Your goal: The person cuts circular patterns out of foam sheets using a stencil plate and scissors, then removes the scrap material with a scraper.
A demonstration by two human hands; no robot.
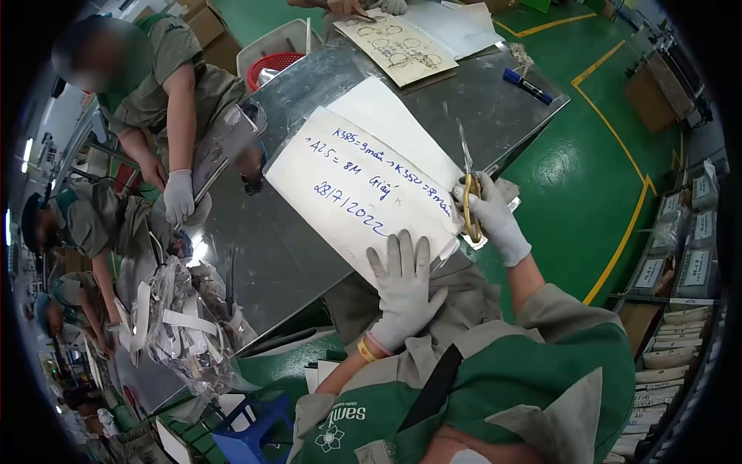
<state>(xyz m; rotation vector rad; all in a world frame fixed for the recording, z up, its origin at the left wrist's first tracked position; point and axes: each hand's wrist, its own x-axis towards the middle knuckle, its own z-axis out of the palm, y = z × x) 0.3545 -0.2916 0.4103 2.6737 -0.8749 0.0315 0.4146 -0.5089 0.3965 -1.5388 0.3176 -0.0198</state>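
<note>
The gloved left hand [402,286] lies open, fingers spread flat on the near edge of the handwritten white sheet [363,185], which rests on the metal table [255,255]. At its 2 o'clock, the gloved right hand [491,218] grips yellow-handled scissors [469,193], with the blades pointing toward 12 o'clock at the sheet's right edge. A blue marker [528,86] lies farther off at 1 o'clock.

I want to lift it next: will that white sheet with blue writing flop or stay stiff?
Probably fairly stiff: the sheet lies flat with straight edges. Likely light and slippery on the shiny metal table, as the left hand presses it down.
</note>
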